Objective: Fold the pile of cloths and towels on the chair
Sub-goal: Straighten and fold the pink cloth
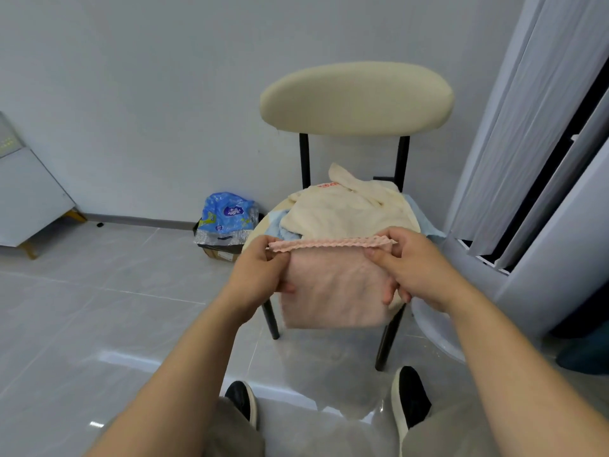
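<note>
Pink cloth (333,285) between both hands, before chair (356,97)

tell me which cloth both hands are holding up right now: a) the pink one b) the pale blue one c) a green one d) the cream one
a: the left hand and right hand each pinch an upper corner of the pink towel, which hangs in front of the chair, while the cream cloth and pale blue cloth lie on the seat.

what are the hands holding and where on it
Both hands hold the pink cloth by its top corners: left hand at the left corner, right hand at the right.
</note>
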Available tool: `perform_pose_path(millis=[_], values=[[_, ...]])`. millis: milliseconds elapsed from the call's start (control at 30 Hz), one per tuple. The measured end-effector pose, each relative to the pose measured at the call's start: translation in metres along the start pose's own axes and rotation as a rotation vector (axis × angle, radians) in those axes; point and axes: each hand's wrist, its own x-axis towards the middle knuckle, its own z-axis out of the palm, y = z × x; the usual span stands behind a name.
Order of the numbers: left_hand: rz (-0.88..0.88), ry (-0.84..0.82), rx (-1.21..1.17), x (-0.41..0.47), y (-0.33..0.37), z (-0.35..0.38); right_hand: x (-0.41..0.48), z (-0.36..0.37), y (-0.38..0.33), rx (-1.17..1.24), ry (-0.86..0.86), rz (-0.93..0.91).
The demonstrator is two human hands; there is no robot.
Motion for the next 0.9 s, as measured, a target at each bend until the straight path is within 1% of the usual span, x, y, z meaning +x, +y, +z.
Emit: perform_pose_path(millis=[133,200,300,333,400,467,500,600,667,733,800,900], values=[[0.124,0.013,0.015,0.044,0.057,0.004,0.034,-0.022,-0.036,0.178,0.015,0.013],[0.215,0.011,0.03,0.066,0.082,0.005,0.052,-0.033,-0.052,0.214,0.102,-0.047],[0.412,0.072,0.085,0.089,0.102,0.007,0.072,-0.049,-0.062,0.17,0.288,-0.224],[0.464,0.106,0.131,0.094,0.103,0.01,0.075,-0.053,-0.06,0.157,0.329,-0.247],[0.536,0.168,0.275,0.102,0.093,0.016,0.078,-0.054,-0.048,0.145,0.364,-0.236],[0.545,0.197,0.387,0.108,0.068,0.025,0.08,-0.048,-0.024,0.093,0.362,-0.214],[0.522,0.181,0.404,0.11,0.049,0.03,0.082,-0.042,-0.01,0.051,0.347,-0.203],[0.411,0.052,0.384,0.108,-0.009,0.043,0.08,-0.021,0.045,-0.068,0.283,-0.128],[0.375,-0.003,0.377,0.103,-0.039,0.051,0.074,-0.009,0.071,-0.133,0.259,-0.067],[0.381,-0.003,0.415,0.099,-0.053,0.056,0.073,-0.006,0.08,-0.192,0.257,-0.072],[0.386,-0.001,0.423,0.098,-0.056,0.059,0.072,-0.009,0.079,-0.232,0.277,-0.118],[0.466,0.019,0.434,0.095,-0.054,0.057,0.069,-0.016,0.083,-0.302,0.24,-0.147]])
